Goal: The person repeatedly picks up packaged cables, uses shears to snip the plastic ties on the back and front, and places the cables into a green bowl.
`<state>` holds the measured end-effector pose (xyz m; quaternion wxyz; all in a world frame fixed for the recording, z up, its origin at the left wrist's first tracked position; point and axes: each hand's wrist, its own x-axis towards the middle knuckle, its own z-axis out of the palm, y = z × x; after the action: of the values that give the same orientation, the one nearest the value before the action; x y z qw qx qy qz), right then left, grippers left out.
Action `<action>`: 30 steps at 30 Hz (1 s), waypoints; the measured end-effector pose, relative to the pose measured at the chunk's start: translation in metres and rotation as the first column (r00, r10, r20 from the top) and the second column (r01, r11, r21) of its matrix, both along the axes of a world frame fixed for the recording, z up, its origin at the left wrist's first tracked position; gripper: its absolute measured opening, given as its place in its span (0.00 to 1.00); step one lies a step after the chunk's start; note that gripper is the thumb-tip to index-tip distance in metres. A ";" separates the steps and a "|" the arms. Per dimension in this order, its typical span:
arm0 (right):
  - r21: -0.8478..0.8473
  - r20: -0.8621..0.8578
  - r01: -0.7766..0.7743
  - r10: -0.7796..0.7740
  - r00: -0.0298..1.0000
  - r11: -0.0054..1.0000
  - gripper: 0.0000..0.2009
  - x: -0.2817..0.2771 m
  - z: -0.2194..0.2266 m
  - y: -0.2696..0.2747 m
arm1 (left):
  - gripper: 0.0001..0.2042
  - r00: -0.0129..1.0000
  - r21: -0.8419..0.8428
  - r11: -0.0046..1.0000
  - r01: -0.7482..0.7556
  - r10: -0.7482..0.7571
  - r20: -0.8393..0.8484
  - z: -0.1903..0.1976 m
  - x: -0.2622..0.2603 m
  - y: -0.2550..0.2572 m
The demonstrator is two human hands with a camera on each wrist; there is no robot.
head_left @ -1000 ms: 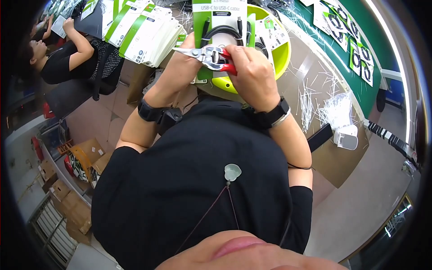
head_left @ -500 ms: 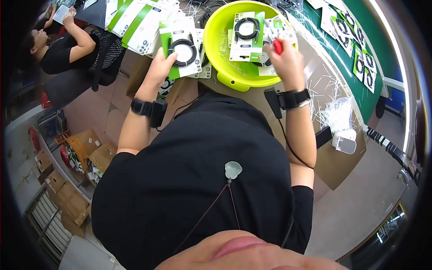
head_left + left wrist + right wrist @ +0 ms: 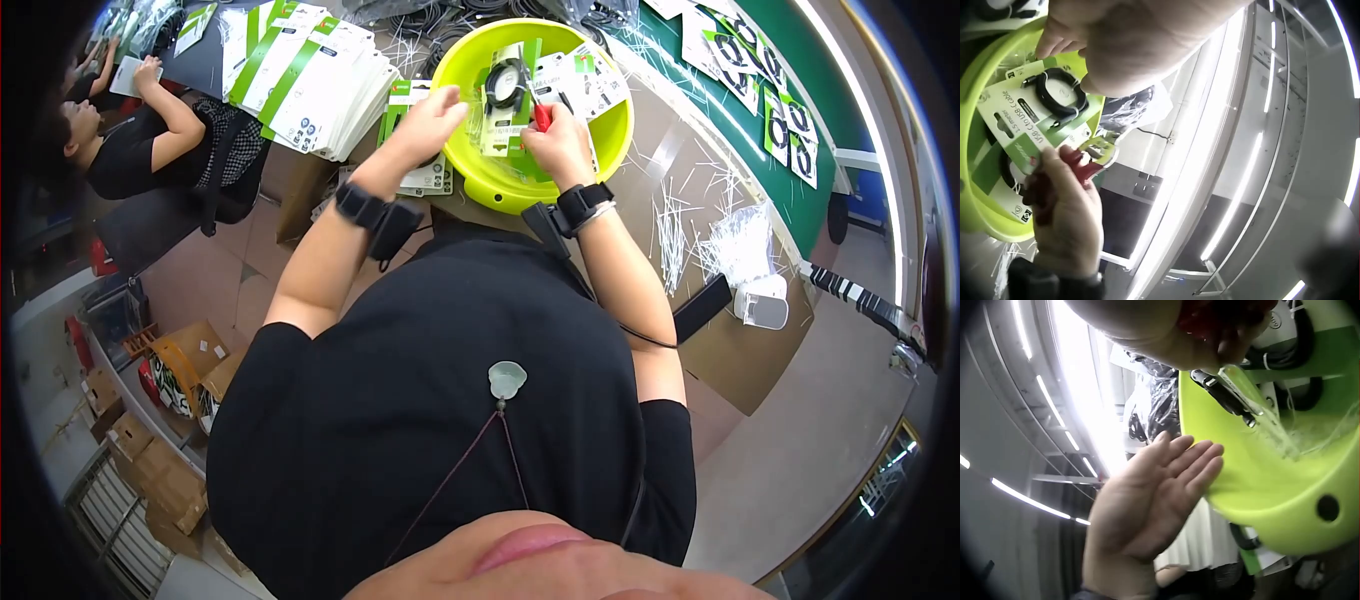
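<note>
My left hand (image 3: 428, 122) is empty, its fingers extended over the left rim of a lime-green basin (image 3: 487, 190). The right wrist view shows its palm turned up beside the basin wall. Over the basin, my right hand (image 3: 562, 150) grips red-handled snips (image 3: 542, 117); their tips are hard to make out. Its thumb lies at the edge of a white-and-green card (image 3: 1013, 119) labelled USB-C to USB-C cable, with a coiled black cable (image 3: 1063, 94) on it. Other carded cables lie beneath in the basin.
A fanned stack of printed cards (image 3: 320, 95) stands left of the basin, with another carded cable (image 3: 430, 178) beside it. White tie strips (image 3: 675, 235) lie scattered at right, near a clear plastic bag (image 3: 740, 245). Carded cables (image 3: 790, 125) rest on the green surface. Another person sits at left.
The left hand has let go of the carded cable it held left of the basin and moved to the rim. The right hand, still gripping the snips, has shifted left, down to the card.
</note>
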<state>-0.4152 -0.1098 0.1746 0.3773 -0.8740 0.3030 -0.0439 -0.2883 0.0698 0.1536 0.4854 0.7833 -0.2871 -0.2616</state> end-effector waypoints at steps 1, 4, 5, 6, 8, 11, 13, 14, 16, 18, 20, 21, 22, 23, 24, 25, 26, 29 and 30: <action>0.016 0.070 0.023 -0.024 0.997 1.000 0.17 -0.001 0.005 0.002 | 0.26 0.998 0.091 0.994 -0.060 0.060 0.011 0.004 -0.005 -0.015; 0.057 0.197 0.064 -0.075 0.978 0.996 0.17 -0.013 0.024 0.010 | 0.22 0.972 0.158 0.978 -0.140 0.166 -0.167 0.024 -0.014 -0.042; 0.070 0.265 0.022 -0.040 0.963 0.997 0.16 -0.019 0.039 0.011 | 0.21 0.910 0.142 0.976 -0.164 0.205 -0.359 0.033 -0.018 -0.047; 0.079 0.333 -0.021 -0.007 0.943 0.997 0.15 -0.025 0.057 0.013 | 0.20 0.812 0.132 0.973 -0.191 0.232 -0.536 0.036 -0.022 -0.049; 0.088 0.401 -0.056 0.016 0.916 0.995 0.15 -0.032 0.076 0.019 | 0.20 0.688 0.023 0.984 -0.174 0.139 -0.712 0.035 -0.031 -0.048; 0.095 0.431 -0.176 0.119 0.894 0.980 0.14 -0.036 0.089 0.031 | 0.20 0.362 -0.185 0.961 -0.204 -0.102 -0.927 0.024 -0.038 -0.045; 0.176 0.415 -0.195 0.107 0.903 0.965 0.14 -0.035 0.082 0.033 | 0.19 0.253 -0.492 0.863 -0.111 -0.454 -0.854 0.003 -0.040 -0.037; 0.251 0.398 -0.223 0.110 0.911 0.942 0.14 -0.034 0.077 0.033 | 0.19 0.183 -0.631 0.771 -0.083 -0.611 -0.770 0.005 -0.041 -0.038; 0.328 0.376 -0.247 0.114 0.919 0.912 0.15 -0.037 0.077 0.030 | 0.19 0.282 -0.518 0.839 -0.167 -0.463 -0.840 0.025 -0.057 -0.042; 0.489 0.458 -0.319 0.072 0.886 0.812 0.17 -0.046 0.093 0.020 | 0.20 0.430 -0.285 0.881 -0.378 -0.105 -0.896 0.059 -0.072 -0.047; 0.564 0.495 -0.364 0.050 0.868 0.741 0.18 -0.055 0.111 0.010 | 0.21 0.337 -0.346 0.860 -0.375 -0.221 -0.915 0.073 -0.063 -0.041; 0.390 0.544 -0.347 0.091 0.834 0.853 0.19 -0.062 0.123 0.003 | 0.21 0.242 -0.410 0.830 -0.378 -0.339 -0.909 0.078 -0.057 -0.035; 0.200 0.584 -0.311 0.141 0.800 0.929 0.21 -0.067 0.130 -0.003 | 0.22 0.146 -0.471 0.792 -0.388 -0.452 -0.880 0.080 -0.052 -0.030; 0.205 0.585 -0.320 0.146 0.797 0.925 0.21 -0.072 0.135 -0.009 | 0.22 0.152 -0.467 0.791 -0.395 -0.445 -0.882 0.078 -0.048 -0.026; 0.060 0.502 -0.279 0.213 0.838 0.958 0.21 -0.077 0.138 -0.016 | 0.23 0.018 -0.455 0.774 -0.440 -0.499 -0.866 0.073 -0.041 -0.024; -0.092 0.408 -0.244 0.261 0.875 0.965 0.22 -0.081 0.140 -0.021 | 0.24 -0.114 -0.438 0.760 -0.481 -0.549 -0.828 0.068 -0.035 -0.023; -0.248 0.304 -0.218 0.289 0.908 0.944 0.23 -0.084 0.141 -0.024 | 0.26 -0.241 -0.416 0.747 -0.519 -0.595 -0.767 0.066 -0.031 -0.021; -0.404 0.157 -0.184 0.266 0.951 0.896 0.24 -0.089 0.137 -0.022 | 0.27 -0.122 -0.414 0.749 -0.518 -0.544 -0.830 0.069 -0.028 -0.014; -0.480 0.083 -0.174 0.242 0.967 0.860 0.24 -0.090 0.136 -0.021 | 0.27 -0.064 -0.414 0.749 -0.517 -0.516 -0.854 0.072 -0.029 -0.014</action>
<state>-0.5053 -0.1308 0.3101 0.1775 -0.9615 0.1599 -0.1360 -0.3173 0.0558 0.2261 0.7710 0.0960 0.0938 -0.6225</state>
